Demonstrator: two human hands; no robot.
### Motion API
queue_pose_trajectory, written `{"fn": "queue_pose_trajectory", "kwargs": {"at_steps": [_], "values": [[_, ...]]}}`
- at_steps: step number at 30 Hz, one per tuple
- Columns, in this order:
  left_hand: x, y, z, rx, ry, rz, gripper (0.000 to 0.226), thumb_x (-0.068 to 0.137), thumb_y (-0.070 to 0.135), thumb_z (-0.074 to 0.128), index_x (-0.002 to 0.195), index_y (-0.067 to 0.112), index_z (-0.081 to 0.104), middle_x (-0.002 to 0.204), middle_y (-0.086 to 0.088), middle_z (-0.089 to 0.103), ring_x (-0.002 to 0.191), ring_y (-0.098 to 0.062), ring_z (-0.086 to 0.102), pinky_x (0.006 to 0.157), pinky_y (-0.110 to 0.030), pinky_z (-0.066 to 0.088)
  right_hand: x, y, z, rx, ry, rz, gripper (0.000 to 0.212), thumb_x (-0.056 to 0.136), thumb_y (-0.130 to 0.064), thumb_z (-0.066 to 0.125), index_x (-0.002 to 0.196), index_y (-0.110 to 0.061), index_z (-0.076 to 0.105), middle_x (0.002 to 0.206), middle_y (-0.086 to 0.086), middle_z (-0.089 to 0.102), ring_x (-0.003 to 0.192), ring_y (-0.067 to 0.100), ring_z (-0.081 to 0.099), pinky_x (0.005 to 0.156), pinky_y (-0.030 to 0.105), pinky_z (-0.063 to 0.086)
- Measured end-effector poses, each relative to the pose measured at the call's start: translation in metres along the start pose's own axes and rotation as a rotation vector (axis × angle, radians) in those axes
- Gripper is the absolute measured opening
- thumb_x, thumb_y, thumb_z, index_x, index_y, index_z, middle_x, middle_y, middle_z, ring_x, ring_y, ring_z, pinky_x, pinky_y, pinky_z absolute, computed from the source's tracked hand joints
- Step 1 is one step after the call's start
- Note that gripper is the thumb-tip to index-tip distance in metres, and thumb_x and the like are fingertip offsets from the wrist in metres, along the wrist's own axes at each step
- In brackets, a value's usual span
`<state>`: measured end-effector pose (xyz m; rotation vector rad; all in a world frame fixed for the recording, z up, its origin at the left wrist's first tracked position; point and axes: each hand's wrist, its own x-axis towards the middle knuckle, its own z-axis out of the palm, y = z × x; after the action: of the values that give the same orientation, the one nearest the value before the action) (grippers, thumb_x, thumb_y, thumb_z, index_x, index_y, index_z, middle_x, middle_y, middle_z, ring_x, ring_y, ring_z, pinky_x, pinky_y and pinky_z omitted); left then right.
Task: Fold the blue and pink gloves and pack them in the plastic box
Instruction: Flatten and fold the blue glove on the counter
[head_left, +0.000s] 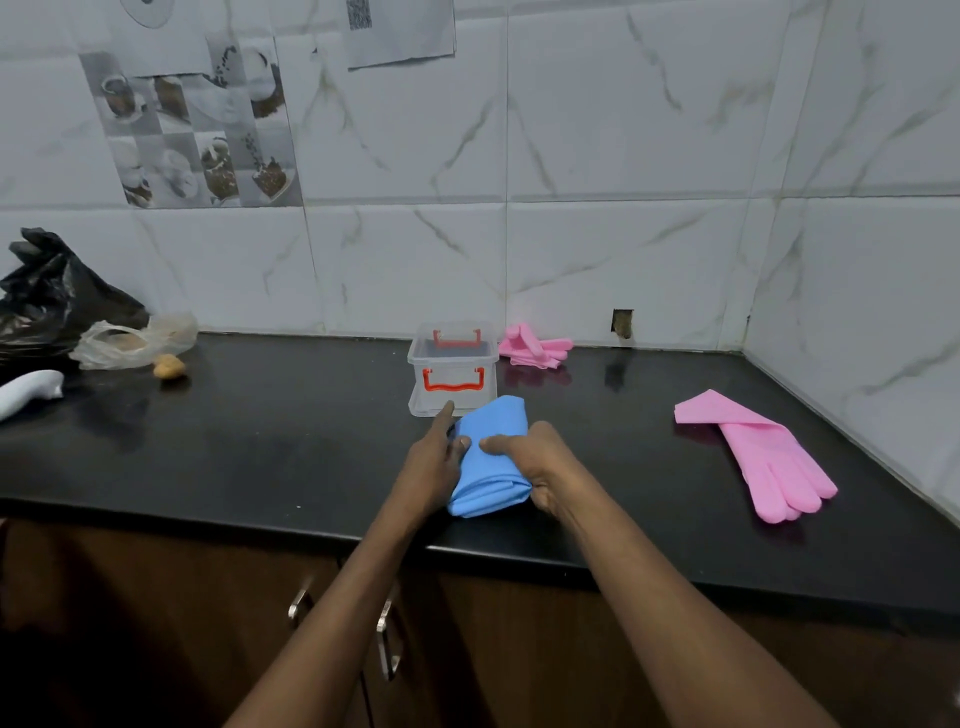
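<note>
A folded blue glove (491, 457) lies on the black counter, just in front of the clear plastic box (451, 364) with orange handles. My left hand (434, 462) rests on the glove's left side with the index finger stretched toward the box. My right hand (535, 462) grips the glove's right edge, thumb on top. One pink glove (763, 452) lies flat on the right, its cuff folded over. A second pink glove (535, 345) sits bunched behind the box, by the wall.
At the far left are a black plastic bag (57, 296), a clear bag (130, 343), a small brown lump (169, 367) and a white object (28, 392). Tiled walls close the back and right. The counter's front edge (260, 522) runs above cabinet doors.
</note>
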<state>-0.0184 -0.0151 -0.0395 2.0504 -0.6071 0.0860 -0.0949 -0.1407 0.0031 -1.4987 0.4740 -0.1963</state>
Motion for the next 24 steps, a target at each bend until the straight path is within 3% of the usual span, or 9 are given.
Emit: {"fn": "queue_pose_trajectory", "kwargs": {"at_steps": [2, 4, 6, 10, 13, 15, 19, 22, 24], "values": [[-0.002, 0.0, -0.006, -0.239, 0.091, -0.052, 0.052, 0.101, 0.028, 0.046, 0.151, 0.024, 0.029, 0.148, -0.002, 0.046, 0.127, -0.014, 0.05, 0.101, -0.026, 0.037, 0.0, 0.004, 0.002, 0.094, 0.028, 0.012, 0.05, 0.076, -0.003, 0.078, 0.114, 0.008, 0.048, 0.105, 0.028, 0.066, 0.082, 0.04, 0.071, 0.062, 0.047, 0.061], [-0.004, 0.001, -0.015, -0.595, 0.253, -0.118, 0.045, 0.102, 0.033, 0.045, 0.145, 0.024, 0.038, 0.143, 0.0, 0.05, 0.12, -0.008, 0.054, 0.097, -0.026, 0.043, 0.003, 0.008, 0.004, 0.242, 0.016, 0.03, 0.049, 0.075, 0.001, 0.078, 0.116, 0.012, 0.051, 0.106, 0.031, 0.066, 0.082, 0.041, 0.071, 0.068, 0.051, 0.061], [-0.006, -0.001, -0.024, -0.868, 0.463, -0.163, 0.044, 0.103, 0.033, 0.039, 0.144, 0.017, 0.04, 0.145, -0.008, 0.049, 0.128, -0.017, 0.051, 0.106, -0.033, 0.041, 0.006, 0.007, 0.012, 0.361, -0.014, 0.022, 0.044, 0.075, 0.003, 0.077, 0.112, 0.014, 0.056, 0.104, 0.032, 0.068, 0.079, 0.04, 0.071, 0.067, 0.05, 0.061], [-0.009, -0.005, -0.033, -1.027, 0.744, -0.193, 0.055, 0.104, 0.044, 0.027, 0.144, 0.009, 0.039, 0.147, -0.014, 0.045, 0.135, -0.021, 0.044, 0.114, -0.033, 0.032, 0.014, -0.001, 0.048, 0.514, -0.051, -0.02, 0.037, 0.076, 0.005, 0.075, 0.108, 0.012, 0.06, 0.1, 0.029, 0.069, 0.072, 0.036, 0.07, 0.06, 0.045, 0.061], [-0.015, 0.0, -0.032, -0.816, 0.898, -0.083, 0.05, 0.102, 0.042, 0.035, 0.138, 0.012, 0.05, 0.143, -0.005, 0.051, 0.134, -0.016, 0.046, 0.107, -0.028, 0.035, 0.022, 0.004, 0.073, 0.433, 0.004, 0.004, 0.038, 0.076, 0.006, 0.074, 0.109, 0.01, 0.055, 0.1, 0.027, 0.066, 0.078, 0.035, 0.068, 0.063, 0.044, 0.06], [-0.015, 0.0, -0.028, -0.531, 0.882, -0.008, 0.038, 0.097, 0.03, 0.047, 0.13, 0.015, 0.06, 0.14, -0.003, 0.055, 0.137, -0.016, 0.043, 0.114, -0.035, 0.032, 0.029, 0.014, 0.084, 0.258, 0.083, 0.029, 0.041, 0.078, -0.001, 0.073, 0.111, 0.005, 0.051, 0.097, 0.022, 0.064, 0.085, 0.035, 0.067, 0.071, 0.047, 0.059], [-0.009, 0.005, -0.017, 0.058, 0.551, 0.041, 0.042, 0.089, 0.004, 0.051, 0.126, 0.019, 0.066, 0.148, -0.003, 0.047, 0.148, -0.021, 0.022, 0.122, -0.042, 0.0, 0.033, 0.012, 0.091, 0.045, 0.153, -0.025, 0.047, 0.078, -0.021, 0.071, 0.119, -0.001, 0.059, 0.116, 0.018, 0.066, 0.1, 0.033, 0.067, 0.083, 0.047, 0.059], [-0.01, 0.005, -0.018, 0.235, 0.37, -0.08, 0.04, 0.092, 0.009, 0.046, 0.122, 0.026, 0.067, 0.147, -0.002, 0.049, 0.147, -0.024, 0.024, 0.12, -0.049, -0.001, 0.034, 0.006, 0.09, -0.363, 0.184, -0.109, 0.064, 0.088, -0.037, 0.062, 0.134, 0.003, 0.047, 0.132, 0.019, 0.048, 0.111, 0.034, 0.059, 0.08, 0.035, 0.056], [-0.013, 0.005, -0.017, 0.303, 0.35, -0.151, 0.035, 0.093, 0.016, 0.045, 0.115, 0.028, 0.069, 0.138, -0.001, 0.056, 0.139, -0.024, 0.037, 0.118, -0.051, 0.008, 0.035, 0.007, 0.084, -0.747, 0.252, -0.215, 0.073, 0.094, -0.045, 0.051, 0.145, 0.003, 0.031, 0.14, 0.018, 0.033, 0.121, 0.036, 0.049, 0.092, 0.039, 0.048]]}}
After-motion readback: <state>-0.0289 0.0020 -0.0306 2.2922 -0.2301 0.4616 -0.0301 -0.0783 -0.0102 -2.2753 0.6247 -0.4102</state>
